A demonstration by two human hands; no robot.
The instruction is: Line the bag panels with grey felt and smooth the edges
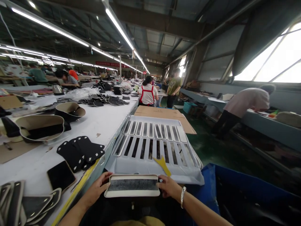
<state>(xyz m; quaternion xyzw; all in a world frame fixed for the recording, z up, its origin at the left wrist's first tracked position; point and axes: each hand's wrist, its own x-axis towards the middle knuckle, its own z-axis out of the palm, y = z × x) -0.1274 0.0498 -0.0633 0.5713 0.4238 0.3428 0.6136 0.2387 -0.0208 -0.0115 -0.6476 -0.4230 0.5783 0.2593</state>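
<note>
Both my hands hold a flat oblong piece (pixel 132 185) with a cream rim and a dark grey fuzzy middle, low in the centre of the head view. My left hand (pixel 98 187) grips its left end with curled fingers. My right hand (pixel 168 186), a bracelet on the wrist, pinches its right end. Just beyond lies a pale grey stencil sheet (pixel 152 169) with two rows of slots, some filled with dark strips. A yellow scraper (pixel 162 164) rests on the sheet near my right hand.
A long white table (pixel 103 121) at left carries black cut pieces (pixel 81 152), curved cream-and-black parts (pixel 41 127) and a phone (pixel 61 175). Cardboard (pixel 162 113) lies beyond the sheet. A blue bin (pixel 246 191) stands at right. Other people work further off, one bending at a right bench (pixel 244 105).
</note>
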